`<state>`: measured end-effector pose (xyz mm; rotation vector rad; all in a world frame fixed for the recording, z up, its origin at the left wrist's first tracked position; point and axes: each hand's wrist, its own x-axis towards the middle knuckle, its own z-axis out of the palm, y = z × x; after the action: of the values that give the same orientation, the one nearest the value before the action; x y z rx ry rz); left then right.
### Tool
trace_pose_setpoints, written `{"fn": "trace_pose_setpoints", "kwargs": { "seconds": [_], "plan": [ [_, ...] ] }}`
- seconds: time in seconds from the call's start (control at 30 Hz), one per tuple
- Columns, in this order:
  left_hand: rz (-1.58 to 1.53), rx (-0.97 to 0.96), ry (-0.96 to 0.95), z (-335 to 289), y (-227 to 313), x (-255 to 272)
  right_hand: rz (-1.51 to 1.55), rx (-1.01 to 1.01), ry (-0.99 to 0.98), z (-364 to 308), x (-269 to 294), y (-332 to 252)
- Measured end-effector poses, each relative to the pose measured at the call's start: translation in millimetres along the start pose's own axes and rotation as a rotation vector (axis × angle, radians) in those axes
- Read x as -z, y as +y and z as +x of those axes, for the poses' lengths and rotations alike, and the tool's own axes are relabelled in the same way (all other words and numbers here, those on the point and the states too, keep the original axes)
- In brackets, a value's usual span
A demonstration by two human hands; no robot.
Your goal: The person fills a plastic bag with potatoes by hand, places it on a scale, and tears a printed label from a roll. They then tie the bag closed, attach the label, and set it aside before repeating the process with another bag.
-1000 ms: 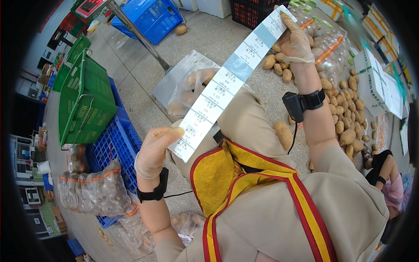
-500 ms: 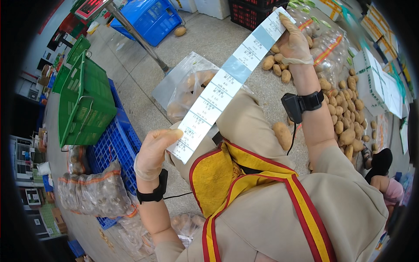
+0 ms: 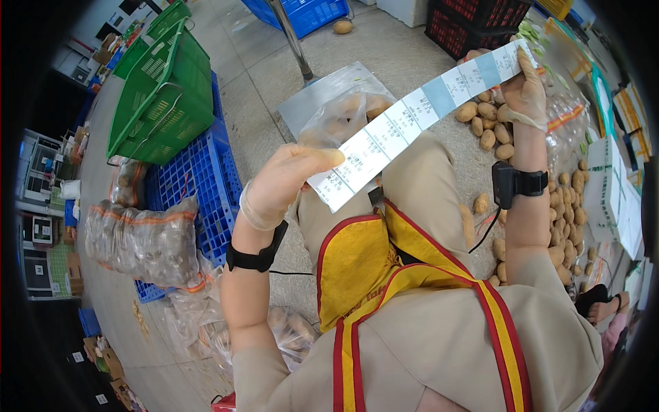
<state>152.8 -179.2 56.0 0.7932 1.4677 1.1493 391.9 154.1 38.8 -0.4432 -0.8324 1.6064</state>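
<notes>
A long strip of printed labels, white with pale blue sections, stretches slantwise between my hands. My left hand, in a thin clear glove, pinches its lower left end between thumb and fingers. At the upper right end, my gloved right hand grips the strip with the thumb on its face. Behind the strip, a clear plastic bag of potatoes rests on a metal scale platform, partly hidden by the strip. Black bands with small devices are strapped round both wrists.
Loose potatoes lie on the floor at right beside a white box. At left, a green basket sits on a blue plastic pallet, near a filled sack. Black crates stand far right; a person's foot shows low right.
The view has shifted, so the scene sits further right and higher. The strip is now less steep, its left end raised with my left hand. Both hands keep their hold.
</notes>
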Motion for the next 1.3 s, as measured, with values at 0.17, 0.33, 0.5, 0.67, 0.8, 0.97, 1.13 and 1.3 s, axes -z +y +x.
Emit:
{"fn": "trace_pose_setpoints", "kwargs": {
  "seconds": [0.17, 0.33, 0.5, 0.67, 0.8, 0.97, 1.13, 1.3],
  "plan": [
    [0.022, 0.004, 0.006, 2, 3, -3, 0.028, -0.043, 0.016, 1, 3, -2],
    [-0.044, -0.003, -0.004, 1, 5, -6, 0.006, -0.027, 0.008, 4, 7, -2],
    [-0.026, -0.011, -0.013, 2, 3, -3, 0.010, -0.031, -0.003, 1, 5, -2],
    [0.000, 0.002, -0.016, 3, 4, -2, 0.018, -0.026, -0.039, 3, 9, -3],
    [0.014, -0.017, -0.025, 4, 4, -3, 0.027, -0.038, -0.023, 1, 8, -5],
    [0.036, -0.024, -0.014, 0, 8, -5, 0.032, -0.021, 0.013, -1, 5, -6],
    [0.034, 0.019, 0.038, -1, 10, -8, 0.034, -0.027, 0.076, -8, -4, -9],
    [0.053, -0.031, 0.013, 1, 8, -7, 0.068, 0.006, 0.080, -5, -2, -9]
  ]
}}
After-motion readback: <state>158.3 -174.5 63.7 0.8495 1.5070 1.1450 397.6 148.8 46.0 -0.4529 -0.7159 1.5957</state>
